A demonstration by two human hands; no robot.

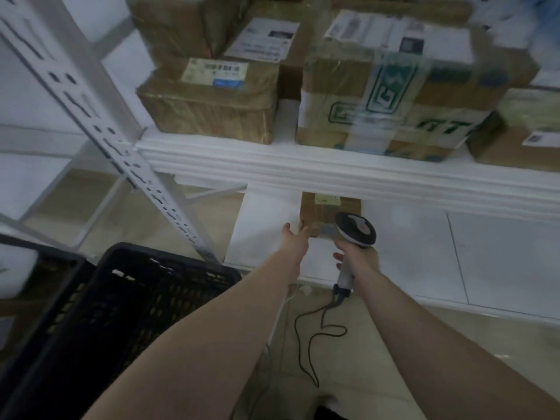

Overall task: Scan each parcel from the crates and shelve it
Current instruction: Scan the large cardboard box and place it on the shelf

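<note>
Left grip [293,237] released, fingertips touching the taped cardboard parcel [321,212] on the lower shelf [266,225]; right grip [359,257] grasping the scanner [356,230].

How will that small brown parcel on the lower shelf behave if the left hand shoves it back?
The small parcel looks boxy and flat-bottomed, so it should slide, not roll or tip. Tape wrap and the smooth white lower shelf suggest low friction. Probably light for its size; the left hand touches it with straight fingers.

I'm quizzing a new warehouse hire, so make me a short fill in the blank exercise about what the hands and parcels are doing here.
1. The right hand grips the ____.
2. The left hand touches a small parcel on the ____ shelf.
3. The crate on the left is ____ in colour.

Missing words: scanner; lower; black.
</note>
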